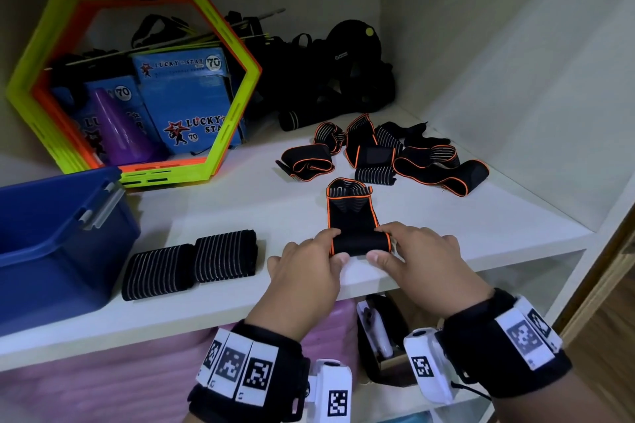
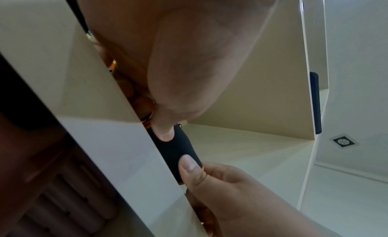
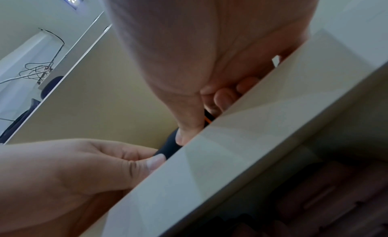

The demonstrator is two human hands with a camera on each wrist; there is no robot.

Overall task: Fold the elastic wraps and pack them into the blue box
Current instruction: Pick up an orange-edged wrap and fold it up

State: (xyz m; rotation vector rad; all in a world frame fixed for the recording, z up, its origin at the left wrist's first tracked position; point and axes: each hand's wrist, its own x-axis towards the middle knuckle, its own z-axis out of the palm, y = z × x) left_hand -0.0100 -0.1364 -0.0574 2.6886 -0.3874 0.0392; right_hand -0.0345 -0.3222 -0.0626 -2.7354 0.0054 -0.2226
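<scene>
A black elastic wrap with orange edging (image 1: 354,220) lies on the white shelf (image 1: 481,216) near its front edge, its near end rolled over. My left hand (image 1: 335,249) pinches the left side of that rolled end, thumb in front. My right hand (image 1: 379,244) pinches the right side the same way. In the left wrist view both thumbs press the dark roll (image 2: 178,151); the right wrist view shows the roll (image 3: 171,146) behind the shelf lip. Two folded striped wraps (image 1: 192,263) lie to the left, beside the blue box (image 1: 51,244). Several unfolded wraps (image 1: 395,154) lie further back.
Yellow and orange hexagon frames (image 1: 130,75) lean at the back left, with blue cartons (image 1: 192,96) and a purple cone (image 1: 120,127) behind them. Black straps and gear (image 1: 336,75) are piled at the back. A cabinet wall (image 1: 549,79) closes the right side.
</scene>
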